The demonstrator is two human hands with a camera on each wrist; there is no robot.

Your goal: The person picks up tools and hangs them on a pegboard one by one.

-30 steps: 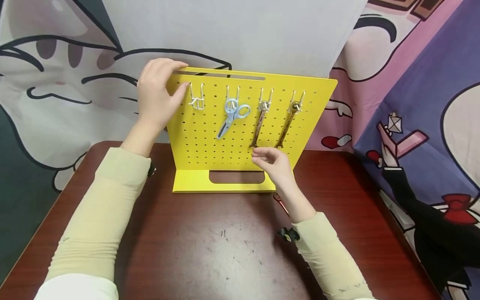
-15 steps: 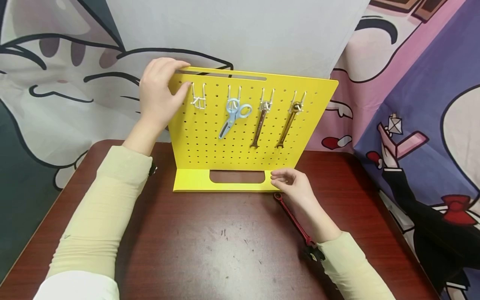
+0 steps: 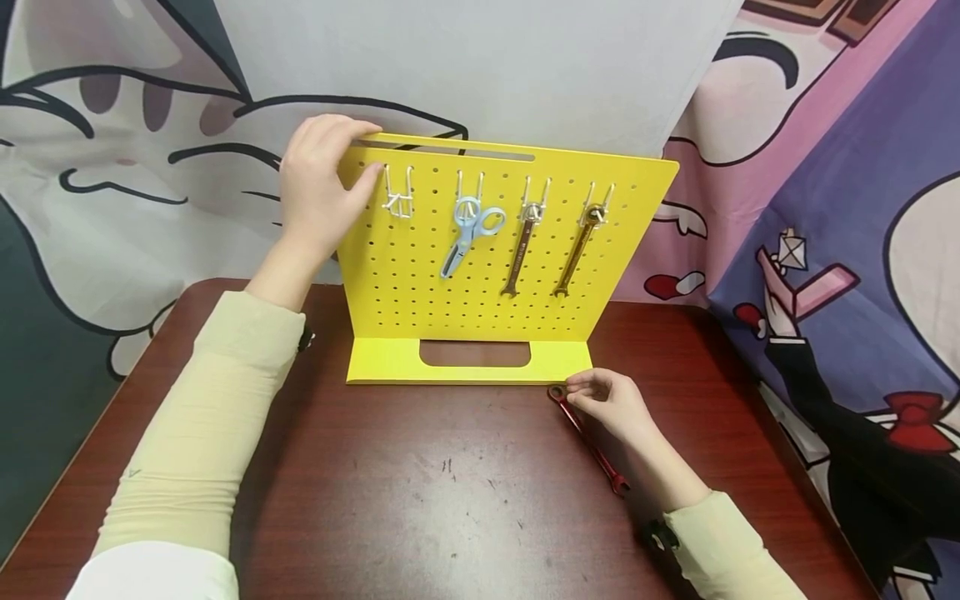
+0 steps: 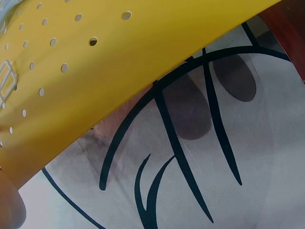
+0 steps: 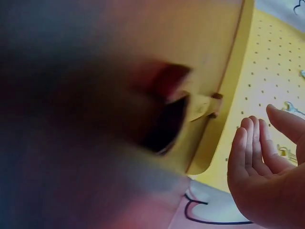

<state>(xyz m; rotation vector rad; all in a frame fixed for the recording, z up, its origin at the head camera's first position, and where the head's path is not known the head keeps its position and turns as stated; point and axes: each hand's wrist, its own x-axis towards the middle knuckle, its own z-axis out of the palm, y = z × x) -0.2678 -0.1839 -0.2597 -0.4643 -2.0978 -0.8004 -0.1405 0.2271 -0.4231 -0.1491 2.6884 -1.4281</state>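
Observation:
A yellow pegboard (image 3: pixel 465 250) stands upright on the table. My left hand (image 3: pixel 322 179) grips its upper left corner, thumb in front and fingers over the top edge; only a fingertip (image 4: pixel 9 205) shows in the left wrist view. A red combination wrench (image 3: pixel 588 440) lies on the table by the board's right foot. Right beside its ring end is my right hand (image 3: pixel 611 400), fingers loosely bent; contact is unclear. In the right wrist view that hand (image 5: pixel 267 167) has thumb and fingers apart with nothing between them. Light-blue scissors (image 3: pixel 467 237) and two wrenches (image 3: pixel 521 250) hang on hooks.
At the board's upper left is a white wire hook (image 3: pixel 397 196) with nothing hanging on it. The board's flat yellow base (image 3: pixel 382 362) rests on the dark red table (image 3: pixel 420 483). Printed cloth (image 3: pixel 525 67) hangs behind and at the right.
My right hand has come down and to the right, from below the hanging wrenches to the red wrench, which now shows along its whole length. My left hand stays on the board.

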